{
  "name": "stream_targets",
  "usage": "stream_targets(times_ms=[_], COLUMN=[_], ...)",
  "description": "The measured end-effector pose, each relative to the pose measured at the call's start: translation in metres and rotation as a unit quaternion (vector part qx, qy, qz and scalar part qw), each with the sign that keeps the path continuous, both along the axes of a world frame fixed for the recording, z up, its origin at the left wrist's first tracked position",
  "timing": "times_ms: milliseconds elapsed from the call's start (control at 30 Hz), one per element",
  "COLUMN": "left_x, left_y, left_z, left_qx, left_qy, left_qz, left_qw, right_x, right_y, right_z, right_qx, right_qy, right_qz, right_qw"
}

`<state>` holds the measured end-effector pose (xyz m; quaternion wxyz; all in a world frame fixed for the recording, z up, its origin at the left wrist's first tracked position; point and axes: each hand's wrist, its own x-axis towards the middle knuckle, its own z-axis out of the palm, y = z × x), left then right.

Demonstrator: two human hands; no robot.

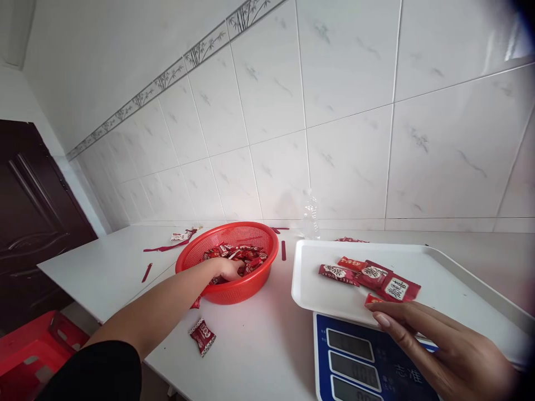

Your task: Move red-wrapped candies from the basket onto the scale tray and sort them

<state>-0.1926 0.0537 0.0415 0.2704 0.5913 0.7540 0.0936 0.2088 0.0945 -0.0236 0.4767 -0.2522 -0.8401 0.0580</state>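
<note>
My left hand [229, 268] reaches into a red plastic basket [267, 245] holding many small wrapped candies [251, 262]. Its fingers are partly buried among the wrappers, so what they hold is hidden. Over the near edge of a white tray [422, 259], my right hand [438, 340] has its thumb and fingers stretched out, slightly apart. The index fingertip overlaps a small bright red packet [371, 299]; contact is hard to tell. Just beyond it, several dark red candy packets [395, 287] lie on the tray. Beneath the right hand is a blue digital scale [320, 356].
One wrapped candy [203, 337] lies on the white table [251, 356] in front of the basket. A clear plastic bottle [310, 214] stands by the tiled wall. Red strips [146, 273] and a white-and-red wrapper [179, 236] lie leftward. A red stool [45, 340] stands at lower left.
</note>
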Motion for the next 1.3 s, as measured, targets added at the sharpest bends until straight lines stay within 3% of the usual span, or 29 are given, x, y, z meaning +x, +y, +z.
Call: stream_targets(times_ms=[133, 367, 533, 667, 800, 900, 1033, 1300], left_x=[0.002, -0.017, -0.023, -0.023, -0.023, -0.025, -0.028, -0.026], left_y=[-0.005, -0.011, -0.011, -0.012, -0.01, 0.002, 0.035, 0.097], left_z=[0.007, 0.039, 0.045, 0.046, 0.049, 0.045, 0.03, -0.001], left_qx=[-0.069, 0.061, 0.082, 0.069, 0.028, 0.01, 0.022, -0.058], left_qy=[-0.027, -0.118, -0.169, -0.18, -0.161, -0.116, -0.002, 0.152], left_qz=[0.031, 0.132, 0.185, 0.173, 0.107, 0.06, 0.047, 0.007], left_qw=[0.997, 0.982, 0.965, 0.966, 0.981, 0.991, 0.999, 0.987], right_x=[0.0, 0.0, 0.0, 0.0, 0.0, -0.001, -0.002, -0.001], right_y=[0.0, 0.0, -0.001, -0.002, -0.003, -0.005, -0.009, -0.011], right_z=[0.001, 0.0, 0.002, 0.003, 0.003, 0.004, 0.007, 0.014], right_qx=[-0.014, -0.009, 0.007, 0.026, 0.039, 0.042, 0.055, 0.082], right_qy=[0.005, 0.016, -0.002, -0.007, -0.007, -0.011, -0.011, 0.009], right_qz=[0.0, -0.002, -0.003, -0.006, -0.002, 0.003, 0.02, 0.004], right_qw=[1.0, 1.0, 1.0, 1.0, 0.999, 0.999, 0.998, 0.997])
